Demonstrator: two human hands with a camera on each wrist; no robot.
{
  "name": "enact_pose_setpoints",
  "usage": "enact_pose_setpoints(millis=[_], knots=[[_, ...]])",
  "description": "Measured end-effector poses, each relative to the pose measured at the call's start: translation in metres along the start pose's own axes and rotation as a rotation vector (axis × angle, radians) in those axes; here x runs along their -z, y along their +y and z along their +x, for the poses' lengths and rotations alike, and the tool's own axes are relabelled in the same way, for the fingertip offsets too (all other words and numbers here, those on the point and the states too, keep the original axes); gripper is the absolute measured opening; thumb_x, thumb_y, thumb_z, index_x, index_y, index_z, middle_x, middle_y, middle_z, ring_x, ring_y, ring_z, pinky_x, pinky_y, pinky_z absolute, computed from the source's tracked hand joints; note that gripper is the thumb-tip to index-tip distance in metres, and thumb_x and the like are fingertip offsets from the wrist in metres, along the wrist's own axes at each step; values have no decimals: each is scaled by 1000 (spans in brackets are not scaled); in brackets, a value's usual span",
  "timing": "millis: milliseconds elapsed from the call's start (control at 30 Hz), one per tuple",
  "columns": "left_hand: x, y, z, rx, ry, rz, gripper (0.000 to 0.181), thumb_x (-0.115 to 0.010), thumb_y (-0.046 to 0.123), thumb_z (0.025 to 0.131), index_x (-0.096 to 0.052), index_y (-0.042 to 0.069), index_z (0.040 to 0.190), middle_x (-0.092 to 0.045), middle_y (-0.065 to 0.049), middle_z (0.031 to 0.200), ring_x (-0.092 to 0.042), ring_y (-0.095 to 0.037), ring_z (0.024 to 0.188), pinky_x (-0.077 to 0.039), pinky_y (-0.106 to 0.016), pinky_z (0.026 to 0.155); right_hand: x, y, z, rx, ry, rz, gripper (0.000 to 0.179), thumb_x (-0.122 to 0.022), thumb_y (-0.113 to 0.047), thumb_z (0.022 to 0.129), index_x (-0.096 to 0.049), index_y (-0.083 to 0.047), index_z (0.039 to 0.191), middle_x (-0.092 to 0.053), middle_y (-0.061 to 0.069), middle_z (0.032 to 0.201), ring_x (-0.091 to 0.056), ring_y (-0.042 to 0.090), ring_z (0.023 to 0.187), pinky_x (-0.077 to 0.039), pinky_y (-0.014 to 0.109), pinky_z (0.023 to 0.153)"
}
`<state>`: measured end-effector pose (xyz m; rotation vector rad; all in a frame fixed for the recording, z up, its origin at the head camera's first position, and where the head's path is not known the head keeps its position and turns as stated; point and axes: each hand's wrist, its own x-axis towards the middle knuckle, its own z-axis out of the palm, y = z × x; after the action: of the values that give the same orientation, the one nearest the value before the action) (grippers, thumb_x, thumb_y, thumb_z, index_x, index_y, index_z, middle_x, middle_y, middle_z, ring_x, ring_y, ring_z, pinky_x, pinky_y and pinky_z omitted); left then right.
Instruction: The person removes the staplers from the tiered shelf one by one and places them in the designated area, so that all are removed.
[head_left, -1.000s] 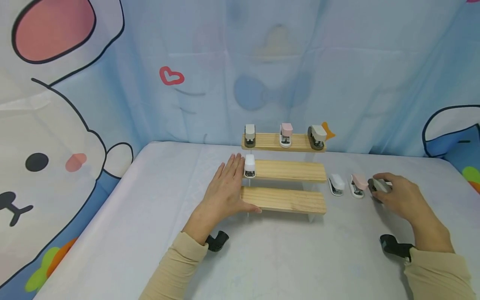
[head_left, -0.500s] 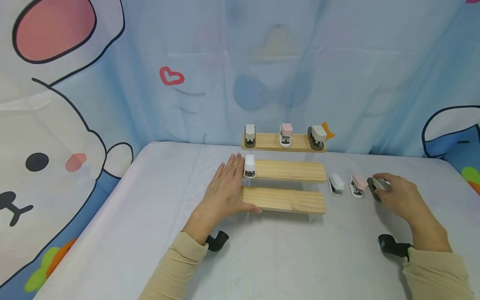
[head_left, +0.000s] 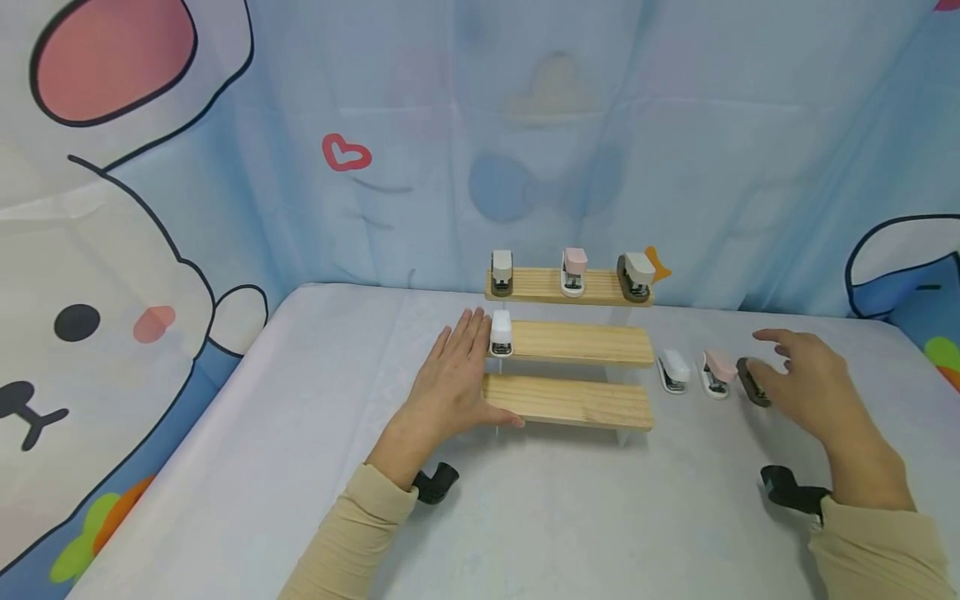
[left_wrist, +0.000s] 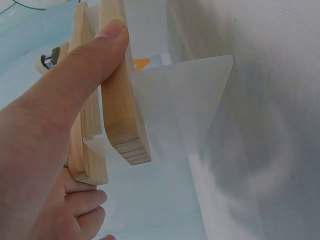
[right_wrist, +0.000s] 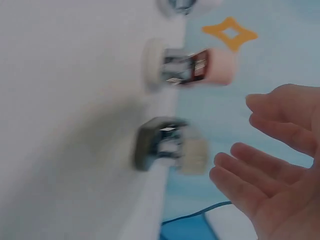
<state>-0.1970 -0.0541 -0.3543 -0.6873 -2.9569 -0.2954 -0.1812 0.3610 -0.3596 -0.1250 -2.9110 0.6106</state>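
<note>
A three-tier wooden display rack [head_left: 570,400] stands mid-table on translucent supports. My left hand [head_left: 450,383] rests against its left end, fingers straight along the side, thumb on the front edge of the lowest board [left_wrist: 117,115]. A white mini stapler [head_left: 501,335] sits at the left end of the middle board, beside my fingertips. To the right of the rack, a white stapler [head_left: 673,371], a pink stapler [head_left: 717,373] and a dark-based stapler [head_left: 753,382] with a pale top [right_wrist: 194,156] stand in a row. My right hand [head_left: 813,387] is just right of the dark-based one, fingers apart, holding nothing.
On the top board are a grey-and-white stapler [head_left: 502,273], a pink stapler [head_left: 573,272] and a dark-based stapler [head_left: 635,277]. A white cloth [head_left: 570,517] covers the table. A blue printed curtain [head_left: 420,217] hangs behind it.
My right hand has let go of the dark-based stapler, its fingers spreading and lifting away to the right. That stapler stays on the table. My left hand has not moved on the rack.
</note>
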Motion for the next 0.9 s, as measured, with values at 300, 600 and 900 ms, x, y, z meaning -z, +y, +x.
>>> enact_pose_setpoints(millis=[300,600,900], knots=[[1,0,0,-4,6,7,140,-76,76,62,-6,3,159,-6,-12,168,-2,-24,156,-10,-43,128,10,-35,-7,86,118,18,41,-56,-10,96,-51,8,134,-39,40,138,-48,60,114,-47,70,86],[0,1,-1,-4,10,2,140,-77,76,62,-7,3,159,-6,-12,168,-2,-23,156,-10,-42,128,11,-64,-15,170,179,34,38,-61,-5,94,-56,6,129,-45,37,134,-49,53,112,-47,71,85],[0,1,-1,-6,17,5,141,-77,76,61,-8,2,159,-8,-13,168,-2,-23,156,-11,-43,128,12,-88,-24,315,241,53,35,-66,0,89,-60,4,123,-52,31,128,-54,49,103,-51,66,76]])
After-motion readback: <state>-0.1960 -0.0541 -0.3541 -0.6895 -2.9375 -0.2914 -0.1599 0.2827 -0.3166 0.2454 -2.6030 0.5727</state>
